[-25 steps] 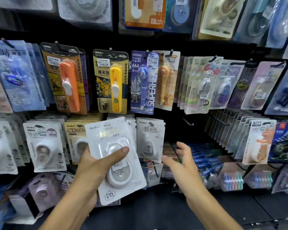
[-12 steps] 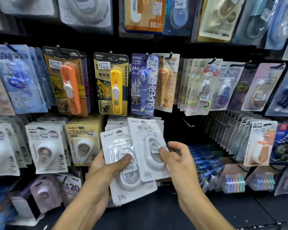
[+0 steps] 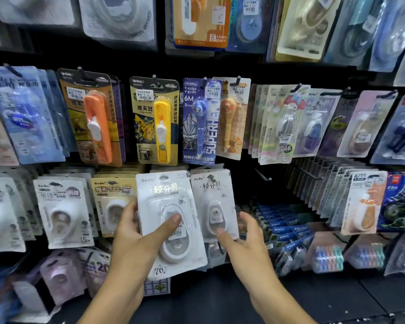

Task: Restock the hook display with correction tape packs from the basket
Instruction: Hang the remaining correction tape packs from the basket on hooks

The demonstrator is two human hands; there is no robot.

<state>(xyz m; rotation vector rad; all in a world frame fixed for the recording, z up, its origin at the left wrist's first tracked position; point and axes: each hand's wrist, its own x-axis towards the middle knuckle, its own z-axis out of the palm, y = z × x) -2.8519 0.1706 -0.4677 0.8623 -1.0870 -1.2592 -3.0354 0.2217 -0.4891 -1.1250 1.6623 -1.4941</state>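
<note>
The left hand holds one correction tape pack in front of the hook display. Just right of that pack hangs a second pack, with the right hand at its lower edge. Directly above the held pack hangs the clip-pusher pack; well right of it lie the boxed refills.

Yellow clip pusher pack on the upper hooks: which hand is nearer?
Left. The left hand, gripping a white correction tape pack, sits almost directly below the yellow clip pusher pack; the right hand is below and further right.
</note>
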